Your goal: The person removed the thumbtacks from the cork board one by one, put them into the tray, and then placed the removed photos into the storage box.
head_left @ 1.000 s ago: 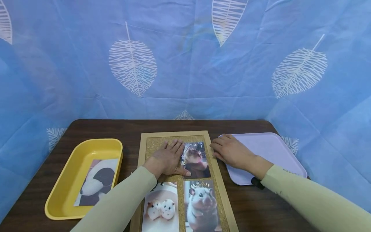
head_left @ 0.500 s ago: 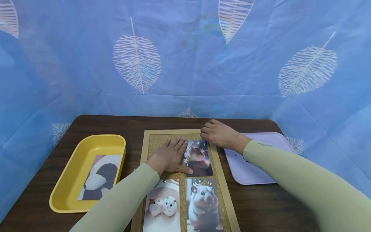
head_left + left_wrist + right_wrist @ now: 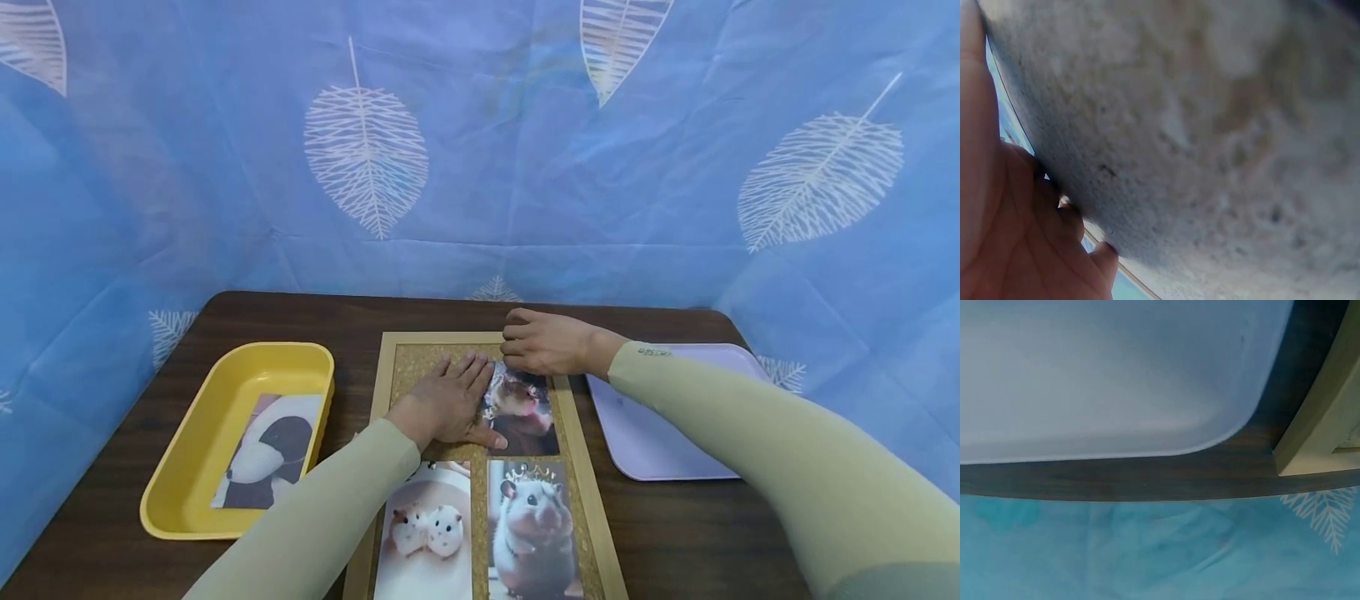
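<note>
My left hand [image 3: 450, 404] lies spread on the wood-framed corkboard [image 3: 592, 500], its fingers and thumb along the left side of a hamster photo [image 3: 525, 412]. The left wrist view shows this palm [image 3: 1022, 244] close against the speckled cork [image 3: 1179, 137]. At the photo's top edge is my right hand [image 3: 551, 343], fingers curled downward and covering that edge. I cannot tell what, if anything, is between its fingertips. Lower on the board are two more photos: a pair of small hamsters [image 3: 427, 533] and a crowned white hamster [image 3: 532, 533].
A yellow tray [image 3: 161, 492] on the left holds a photo of a plush-like animal [image 3: 273, 450]. The right sleeve passes over a pale purple tray [image 3: 637, 454] on the right. Dark wood table [image 3: 675, 533] lies beneath; a blue leaf-print cloth [image 3: 480, 150] hangs behind.
From beside the purple tray, my right hand has moved left and over the board to the upper photo's top edge. My left hand stays on the board. The head view has shifted slightly.
</note>
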Motion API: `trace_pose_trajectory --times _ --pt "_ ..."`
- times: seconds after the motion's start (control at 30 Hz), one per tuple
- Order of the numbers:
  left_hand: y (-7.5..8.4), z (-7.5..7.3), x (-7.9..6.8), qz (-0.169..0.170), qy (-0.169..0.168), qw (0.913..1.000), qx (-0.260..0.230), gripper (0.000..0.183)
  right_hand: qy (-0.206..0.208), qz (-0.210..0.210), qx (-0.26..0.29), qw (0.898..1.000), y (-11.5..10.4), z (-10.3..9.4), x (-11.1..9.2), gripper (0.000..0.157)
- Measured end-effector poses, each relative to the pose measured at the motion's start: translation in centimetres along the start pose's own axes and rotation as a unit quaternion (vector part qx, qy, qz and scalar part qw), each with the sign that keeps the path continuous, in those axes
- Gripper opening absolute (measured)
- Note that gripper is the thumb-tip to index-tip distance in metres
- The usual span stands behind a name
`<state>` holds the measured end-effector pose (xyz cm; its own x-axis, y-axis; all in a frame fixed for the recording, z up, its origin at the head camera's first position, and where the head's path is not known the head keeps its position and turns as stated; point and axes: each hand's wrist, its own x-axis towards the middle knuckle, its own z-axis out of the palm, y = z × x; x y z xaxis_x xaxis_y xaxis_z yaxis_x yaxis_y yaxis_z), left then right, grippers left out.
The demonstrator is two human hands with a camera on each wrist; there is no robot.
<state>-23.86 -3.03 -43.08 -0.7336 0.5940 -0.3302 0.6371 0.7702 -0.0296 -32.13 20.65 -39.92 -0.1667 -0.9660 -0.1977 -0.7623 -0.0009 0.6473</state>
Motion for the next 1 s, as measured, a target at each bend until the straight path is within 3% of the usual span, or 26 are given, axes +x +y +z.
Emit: trace_pose_trajectory --times 0.33,1.0 --pt "0.1 -0.2 0.1 0.002 -0.003 1.0000 0.000 0.118 0.048 -0.029 0.026 0.998 0.3 0.9 1.1 0.011" --pt "-0.1 -0.1 0.2 -0.005 -0.009 0.9999 -0.003 0.118 0.034 -0.055 0.039 0.997 1.0 1.2 2.1 0.017"
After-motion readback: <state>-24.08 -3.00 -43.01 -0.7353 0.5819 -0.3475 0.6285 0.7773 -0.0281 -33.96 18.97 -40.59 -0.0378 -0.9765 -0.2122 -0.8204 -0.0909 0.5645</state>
